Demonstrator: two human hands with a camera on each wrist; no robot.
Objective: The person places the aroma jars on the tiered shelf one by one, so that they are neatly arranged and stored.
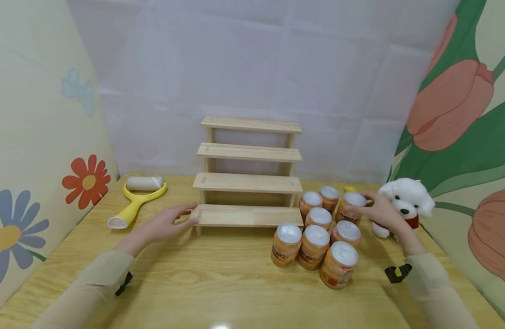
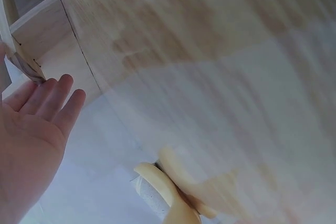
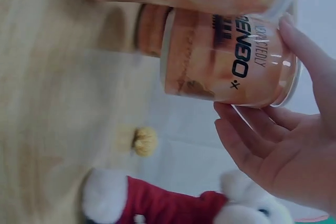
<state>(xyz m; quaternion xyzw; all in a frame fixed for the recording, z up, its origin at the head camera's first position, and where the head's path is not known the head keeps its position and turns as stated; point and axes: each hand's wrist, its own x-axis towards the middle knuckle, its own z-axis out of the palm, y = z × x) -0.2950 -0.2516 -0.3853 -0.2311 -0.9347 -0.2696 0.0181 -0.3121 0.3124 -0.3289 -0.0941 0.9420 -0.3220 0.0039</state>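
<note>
Long pale beige sleeves (image 1: 87,288), plain cuffs (image 1: 428,269), small black unit (image 1: 124,283) behind left hand (image 1: 167,224), second black unit (image 1: 392,275) behind right hand (image 1: 380,211), yellow marking (image 1: 398,271) on it, both hands bare

Our left arm (image 1: 81,290) and right arm (image 1: 435,288) reach forward, well apart, in long beige cloth sleeves (image 1: 102,269) that leave the wrists bare. They slant inward from the lower part of the head view. Our bare left hand (image 1: 167,224) points inward, thumb apart from the fingers; seen from its wrist, the palm (image 2: 31,145) shows, with the fingers (image 2: 56,98) nearly straight. Our bare right hand (image 1: 380,211) also turns inward, its thumb (image 3: 310,48) set opposite the bent fingers in a grip.
</note>
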